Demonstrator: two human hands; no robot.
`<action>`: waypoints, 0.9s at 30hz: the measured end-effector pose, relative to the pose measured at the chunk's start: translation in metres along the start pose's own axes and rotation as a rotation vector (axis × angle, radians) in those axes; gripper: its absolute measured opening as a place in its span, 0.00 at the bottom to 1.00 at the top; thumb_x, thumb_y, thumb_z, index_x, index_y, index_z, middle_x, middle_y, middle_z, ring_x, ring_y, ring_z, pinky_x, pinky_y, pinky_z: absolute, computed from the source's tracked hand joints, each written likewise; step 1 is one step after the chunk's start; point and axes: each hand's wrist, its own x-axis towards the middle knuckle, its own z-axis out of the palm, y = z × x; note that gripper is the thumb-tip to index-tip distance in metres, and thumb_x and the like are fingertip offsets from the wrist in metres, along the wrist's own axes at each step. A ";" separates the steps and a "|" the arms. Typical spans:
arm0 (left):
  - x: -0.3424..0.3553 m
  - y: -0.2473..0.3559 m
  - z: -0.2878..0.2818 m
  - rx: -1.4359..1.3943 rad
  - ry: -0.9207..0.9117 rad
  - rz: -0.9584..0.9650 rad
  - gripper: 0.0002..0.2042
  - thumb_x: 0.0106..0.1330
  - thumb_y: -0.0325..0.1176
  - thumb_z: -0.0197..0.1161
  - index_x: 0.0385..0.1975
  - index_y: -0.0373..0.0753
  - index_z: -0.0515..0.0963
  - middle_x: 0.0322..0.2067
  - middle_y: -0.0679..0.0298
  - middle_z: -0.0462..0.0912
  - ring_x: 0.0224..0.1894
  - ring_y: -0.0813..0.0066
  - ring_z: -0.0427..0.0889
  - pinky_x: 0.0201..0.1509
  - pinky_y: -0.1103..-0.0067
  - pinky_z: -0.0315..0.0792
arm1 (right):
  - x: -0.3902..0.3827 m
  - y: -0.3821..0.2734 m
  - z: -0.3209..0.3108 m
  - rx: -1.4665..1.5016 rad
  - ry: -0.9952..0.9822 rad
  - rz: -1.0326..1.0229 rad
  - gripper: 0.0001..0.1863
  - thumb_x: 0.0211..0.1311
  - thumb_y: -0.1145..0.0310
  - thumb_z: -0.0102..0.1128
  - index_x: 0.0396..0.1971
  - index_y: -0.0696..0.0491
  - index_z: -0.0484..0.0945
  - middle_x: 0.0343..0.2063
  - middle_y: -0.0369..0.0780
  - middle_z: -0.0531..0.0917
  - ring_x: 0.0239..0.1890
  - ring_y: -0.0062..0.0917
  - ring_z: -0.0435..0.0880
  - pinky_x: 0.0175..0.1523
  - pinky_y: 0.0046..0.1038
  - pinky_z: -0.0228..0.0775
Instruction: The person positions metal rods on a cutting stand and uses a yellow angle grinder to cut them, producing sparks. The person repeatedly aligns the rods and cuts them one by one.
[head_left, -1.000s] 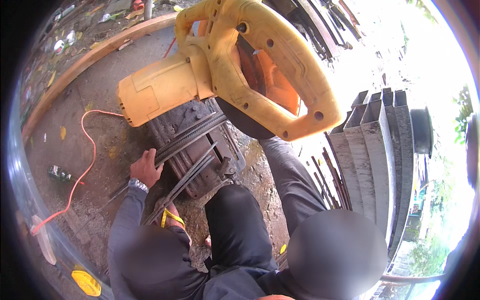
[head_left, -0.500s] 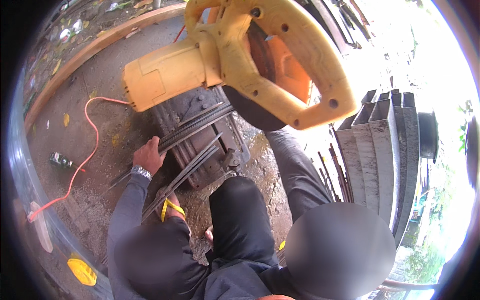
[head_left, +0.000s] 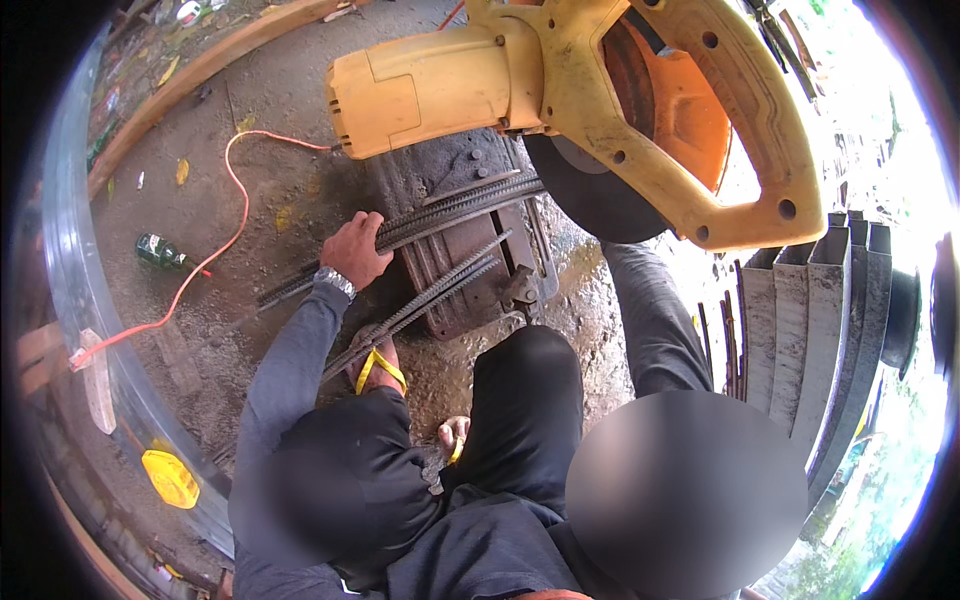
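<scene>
My left hand (head_left: 357,252), with a wristwatch, closes around a bundle of ribbed steel rebar (head_left: 440,222) lying across the base (head_left: 435,270) of a yellow cut-off saw. Over the base hangs the saw's yellow head (head_left: 445,92), with its dark cutting disc (head_left: 590,190) at the right end of the bundle. The disc looks apart from the bars. Shorter rebar pieces (head_left: 430,302) lie slantwise nearer me, close to my sandalled foot. My right forearm (head_left: 655,320) reaches up behind the disc and handle (head_left: 775,130), which hide my right hand.
An orange cord (head_left: 243,190) runs from the saw over the wet ground, past a green bottle (head_left: 163,252). A yellow tape measure (head_left: 170,478) lies at lower left. Grey rectangular metal tubes (head_left: 792,340) stand at right. A wooden beam (head_left: 215,68) borders the far left.
The whole view has shifted, so the saw, ground and tubes sit farther right, with more of the disc showing. My left hand stays closed on the rebar.
</scene>
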 end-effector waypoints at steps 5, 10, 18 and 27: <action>0.014 0.004 0.014 -0.054 0.035 0.100 0.27 0.55 0.39 0.74 0.53 0.41 0.69 0.50 0.53 0.81 0.49 0.49 0.84 0.47 0.55 0.79 | 0.006 0.005 0.002 -0.021 0.035 -0.028 0.28 0.71 0.54 0.49 0.68 0.45 0.70 0.65 0.38 0.73 0.69 0.29 0.63 0.74 0.40 0.47; 0.020 0.019 0.006 0.084 -0.182 -0.105 0.18 0.57 0.38 0.70 0.42 0.40 0.72 0.33 0.48 0.86 0.39 0.41 0.86 0.45 0.51 0.78 | 0.009 0.004 0.004 0.008 0.051 -0.034 0.28 0.71 0.54 0.49 0.69 0.45 0.70 0.66 0.38 0.72 0.71 0.29 0.63 0.75 0.40 0.46; 0.025 0.021 -0.001 0.091 -0.266 -0.145 0.16 0.57 0.37 0.70 0.40 0.39 0.74 0.36 0.44 0.86 0.43 0.39 0.86 0.48 0.51 0.79 | 0.020 0.000 0.016 0.003 0.103 -0.124 0.29 0.70 0.54 0.49 0.70 0.44 0.69 0.68 0.38 0.72 0.73 0.30 0.62 0.78 0.41 0.44; 0.034 0.025 -0.010 0.126 -0.356 -0.177 0.19 0.58 0.36 0.69 0.48 0.39 0.76 0.40 0.43 0.87 0.47 0.40 0.85 0.51 0.53 0.79 | 0.061 0.037 0.059 -0.086 0.227 -0.423 0.30 0.70 0.53 0.48 0.71 0.43 0.68 0.71 0.38 0.71 0.76 0.31 0.60 0.81 0.43 0.41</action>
